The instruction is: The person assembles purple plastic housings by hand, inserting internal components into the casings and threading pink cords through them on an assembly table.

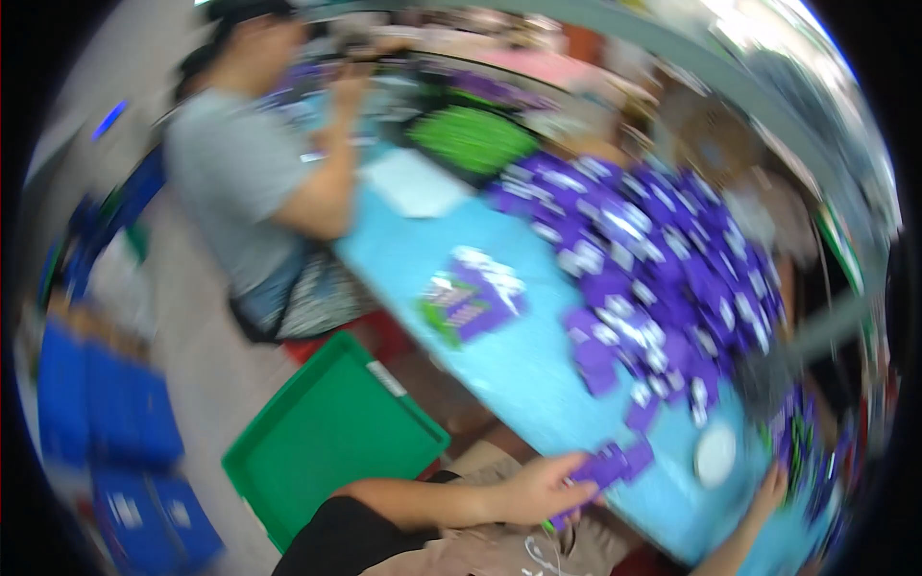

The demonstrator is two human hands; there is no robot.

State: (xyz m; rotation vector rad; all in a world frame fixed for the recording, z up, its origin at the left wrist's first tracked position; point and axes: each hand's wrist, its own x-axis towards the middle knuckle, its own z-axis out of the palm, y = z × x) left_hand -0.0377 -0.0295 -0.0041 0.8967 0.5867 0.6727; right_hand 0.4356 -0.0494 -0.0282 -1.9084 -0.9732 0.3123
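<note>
My left hand [540, 491] is closed around a few small purple card-like pieces [615, 465], held over my lap beside the table's near edge. A bit of bright green shows under its fingers. My right hand [769, 487] reaches out at the far right, up against a heap of narrow purple, green and dark pieces [795, 440]. Blur hides whether its fingers have hold of any. Ahead of my hands, a large pile of purple packs with white patches [663, 259] covers the light-blue table [514, 384].
A purple-and-green stack [471, 298] and a round white disc [715, 455] lie on the table. Farther off are a white sheet [413, 182] and a tray of green pieces [471, 139]. A green tray [336, 442] stands left, near blue boxes [106, 403]. A person [240, 182] works at far left.
</note>
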